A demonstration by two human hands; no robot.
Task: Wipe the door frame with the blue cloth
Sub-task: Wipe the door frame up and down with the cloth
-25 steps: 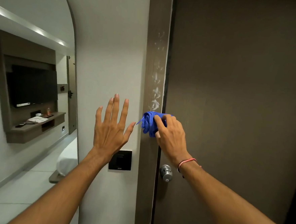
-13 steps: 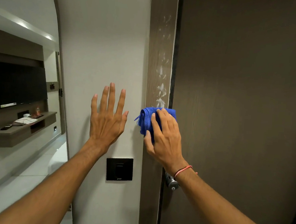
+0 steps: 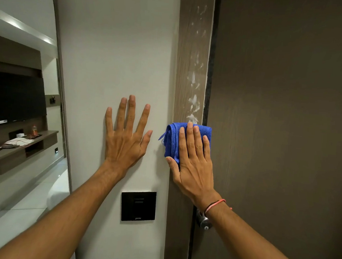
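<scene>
A brown wood-grain door frame point(image 3: 193, 50) runs vertically between the pale wall and the dark door. White smears dot the frame above the cloth. A folded blue cloth point(image 3: 172, 141) is pressed flat against the frame by my right hand point(image 3: 194, 163), whose fingers lie spread over it. My left hand point(image 3: 126, 138) rests flat on the wall to the left of the frame, fingers apart, holding nothing.
A black wall switch panel point(image 3: 138, 206) sits below my left hand. A metal door knob point(image 3: 205, 222) shows under my right wrist. The dark door point(image 3: 284, 117) fills the right. An arched mirror point(image 3: 21, 108) on the left reflects a room with a television and shelf.
My right hand has flattened over the cloth and moved with it slightly up the frame. My left hand has settled flat on the wall. The view has shifted closer.
</scene>
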